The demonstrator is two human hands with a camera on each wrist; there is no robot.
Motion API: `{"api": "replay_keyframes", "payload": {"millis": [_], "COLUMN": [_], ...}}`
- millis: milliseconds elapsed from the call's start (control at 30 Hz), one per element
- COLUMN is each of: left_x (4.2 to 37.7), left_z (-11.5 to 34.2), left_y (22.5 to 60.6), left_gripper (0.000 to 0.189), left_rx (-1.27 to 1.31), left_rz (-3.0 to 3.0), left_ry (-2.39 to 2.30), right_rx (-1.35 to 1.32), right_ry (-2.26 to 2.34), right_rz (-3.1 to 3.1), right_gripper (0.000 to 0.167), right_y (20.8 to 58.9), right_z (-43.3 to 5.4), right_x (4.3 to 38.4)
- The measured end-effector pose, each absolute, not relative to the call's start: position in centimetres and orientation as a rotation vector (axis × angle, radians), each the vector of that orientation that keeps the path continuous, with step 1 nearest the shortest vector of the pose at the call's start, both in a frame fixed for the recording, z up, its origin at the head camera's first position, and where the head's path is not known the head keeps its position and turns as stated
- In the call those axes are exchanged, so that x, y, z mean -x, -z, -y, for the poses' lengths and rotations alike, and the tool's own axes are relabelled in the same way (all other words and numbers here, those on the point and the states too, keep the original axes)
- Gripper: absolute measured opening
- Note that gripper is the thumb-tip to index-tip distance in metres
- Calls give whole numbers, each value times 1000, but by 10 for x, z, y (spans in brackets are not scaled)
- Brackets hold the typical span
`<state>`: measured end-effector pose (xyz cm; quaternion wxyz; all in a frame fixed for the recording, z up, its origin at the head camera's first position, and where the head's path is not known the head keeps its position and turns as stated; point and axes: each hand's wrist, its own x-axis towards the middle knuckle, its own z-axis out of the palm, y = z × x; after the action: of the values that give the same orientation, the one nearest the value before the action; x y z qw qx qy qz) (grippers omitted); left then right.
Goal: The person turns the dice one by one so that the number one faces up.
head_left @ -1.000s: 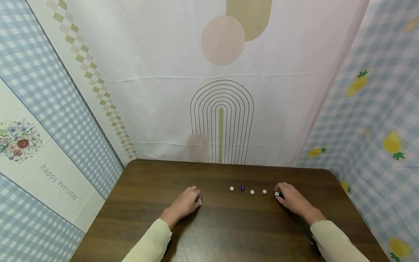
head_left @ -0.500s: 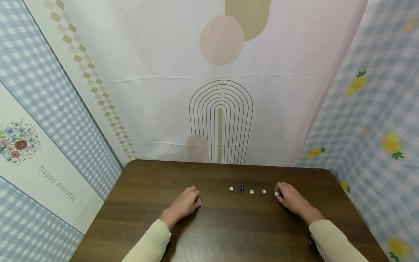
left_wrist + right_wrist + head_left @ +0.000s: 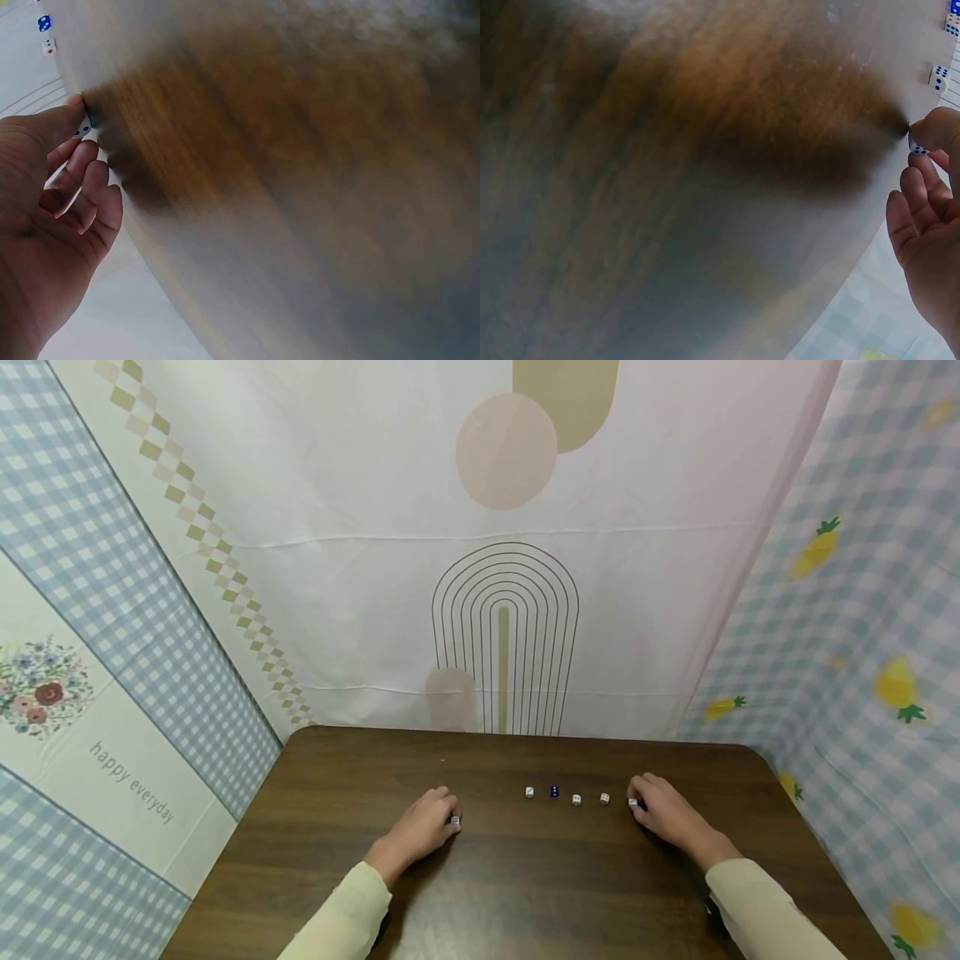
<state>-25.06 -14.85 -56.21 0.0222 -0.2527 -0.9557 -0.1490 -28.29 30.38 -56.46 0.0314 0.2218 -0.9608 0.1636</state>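
My left hand pinches a white die between thumb and fingers, low at the table. In the left wrist view dark pips show on that die. Off to the right, my right hand grips another white die, partly covered by the fingertips; the right wrist view shows blue pips on this die. Between the hands lies a loose row: a white die, a dark blue die, a white die and a white die, the last closest to the right hand.
The dark wooden table has rounded far corners. Behind it hangs a pale patterned cloth. Checked blue cloths stand at the left and right sides.
The right hand has shifted very slightly away from me and left with its die. The left hand holds its place. The view has drifted a little.
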Motion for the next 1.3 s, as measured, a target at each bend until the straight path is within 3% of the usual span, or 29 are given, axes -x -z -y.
{"api": "replay_keyframes", "payload": {"millis": [400,933,1300], "left_x": [250,250,250], "left_z": [148,149,148], "left_y": [560,562,561], "left_gripper": [17,19,17], "left_rx": [785,788,785], "left_rz": [2965,2934,2969], "left_ry": [477,473,485], "right_rx": [-670,-642,-598], "right_ry": [-489,-575,-606], "right_rz": [2987,2977,3000], "right_gripper": [8,22,14], "right_y": [566,568,569], "right_z": [-301,-304,-305], "right_x": [284,281,283]}}
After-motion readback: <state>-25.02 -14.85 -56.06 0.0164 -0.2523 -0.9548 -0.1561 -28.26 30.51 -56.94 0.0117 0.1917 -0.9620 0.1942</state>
